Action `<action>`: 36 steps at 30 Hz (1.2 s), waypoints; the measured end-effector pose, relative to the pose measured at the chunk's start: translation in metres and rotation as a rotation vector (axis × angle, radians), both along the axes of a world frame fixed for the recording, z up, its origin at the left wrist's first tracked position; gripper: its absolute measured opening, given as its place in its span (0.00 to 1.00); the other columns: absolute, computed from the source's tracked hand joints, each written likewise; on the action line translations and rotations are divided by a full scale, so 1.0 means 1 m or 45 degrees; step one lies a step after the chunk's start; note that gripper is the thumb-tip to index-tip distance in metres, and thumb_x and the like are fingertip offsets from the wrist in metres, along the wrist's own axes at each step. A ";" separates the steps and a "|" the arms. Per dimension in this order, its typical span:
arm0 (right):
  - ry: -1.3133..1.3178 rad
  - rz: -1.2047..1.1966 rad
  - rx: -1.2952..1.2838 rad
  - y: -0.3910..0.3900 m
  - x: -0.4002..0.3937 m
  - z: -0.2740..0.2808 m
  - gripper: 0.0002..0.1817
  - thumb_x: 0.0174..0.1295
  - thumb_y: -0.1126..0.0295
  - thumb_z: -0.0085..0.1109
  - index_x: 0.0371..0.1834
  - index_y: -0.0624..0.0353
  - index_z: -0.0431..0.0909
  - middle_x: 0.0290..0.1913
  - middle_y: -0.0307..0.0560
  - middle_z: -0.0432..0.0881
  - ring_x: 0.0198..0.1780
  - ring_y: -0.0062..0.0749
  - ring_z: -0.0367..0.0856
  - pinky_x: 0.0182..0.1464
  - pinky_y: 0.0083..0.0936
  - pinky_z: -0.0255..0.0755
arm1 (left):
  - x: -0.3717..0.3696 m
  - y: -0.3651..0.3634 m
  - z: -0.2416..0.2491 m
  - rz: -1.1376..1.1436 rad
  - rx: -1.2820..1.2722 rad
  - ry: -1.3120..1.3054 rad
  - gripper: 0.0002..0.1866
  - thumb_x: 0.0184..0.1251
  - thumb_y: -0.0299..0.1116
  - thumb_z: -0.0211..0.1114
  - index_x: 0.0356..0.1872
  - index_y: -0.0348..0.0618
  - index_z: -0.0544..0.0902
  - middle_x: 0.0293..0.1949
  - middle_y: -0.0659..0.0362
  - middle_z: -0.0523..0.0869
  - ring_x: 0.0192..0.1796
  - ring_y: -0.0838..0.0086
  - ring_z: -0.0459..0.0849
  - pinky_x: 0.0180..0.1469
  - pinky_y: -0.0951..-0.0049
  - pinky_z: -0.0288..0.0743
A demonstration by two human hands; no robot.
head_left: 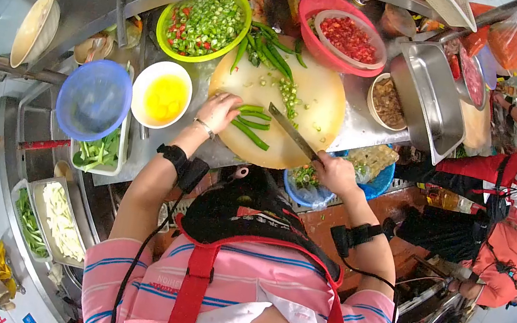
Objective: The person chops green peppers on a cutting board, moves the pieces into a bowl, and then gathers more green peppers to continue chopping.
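Note:
My left hand [217,113] holds the ends of several long green chili peppers [251,134] down on a round chopping board [325,114]. My right hand [334,173] is closed round the handle of a kitchen knife [293,131]. The blade lies slantwise over the board, its tip just right of the peppers. Chopped green pepper rings [289,98] are scattered beyond the blade. A pile of whole green chili peppers [271,49] rests at the board's far edge.
Around the board stand a yellow-green bowl [246,14] of chopped peppers, a white bowl [137,95] with egg yolks, a blue bowl [85,103], a pink basin [310,6] with chopped red chilies, and a steel pan [429,95]. Two people [503,267] work at the right.

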State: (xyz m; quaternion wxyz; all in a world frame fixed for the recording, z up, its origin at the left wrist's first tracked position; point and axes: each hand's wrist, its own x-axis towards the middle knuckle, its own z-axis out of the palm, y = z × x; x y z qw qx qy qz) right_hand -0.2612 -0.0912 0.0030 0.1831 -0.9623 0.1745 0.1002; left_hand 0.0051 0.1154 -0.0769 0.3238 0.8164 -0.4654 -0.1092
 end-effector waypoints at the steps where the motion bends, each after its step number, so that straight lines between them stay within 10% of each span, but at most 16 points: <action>1: 0.003 0.004 0.001 -0.002 0.001 0.001 0.09 0.56 0.61 0.52 0.33 0.53 0.72 0.21 0.56 0.77 0.26 0.54 0.77 0.30 0.46 0.72 | 0.004 0.000 -0.002 -0.021 0.022 -0.030 0.08 0.52 0.29 0.60 0.35 0.47 0.79 0.39 0.58 0.79 0.44 0.59 0.77 0.47 0.63 0.71; 23: 0.032 0.488 -0.348 -0.018 0.054 0.002 0.06 0.50 0.73 0.48 0.31 0.57 0.71 0.19 0.46 0.79 0.22 0.39 0.80 0.24 0.34 0.73 | 0.007 -0.014 -0.011 -0.158 0.111 -0.073 0.06 0.55 0.31 0.59 0.31 0.42 0.81 0.36 0.55 0.81 0.39 0.59 0.79 0.42 0.65 0.74; 36: 0.212 0.393 -0.306 -0.025 0.032 0.044 0.11 0.59 0.62 0.47 0.36 0.56 0.71 0.19 0.51 0.79 0.25 0.44 0.81 0.27 0.38 0.74 | -0.010 -0.004 0.009 -0.102 0.058 -0.095 0.05 0.54 0.33 0.60 0.30 0.48 0.82 0.42 0.61 0.78 0.44 0.65 0.78 0.46 0.65 0.71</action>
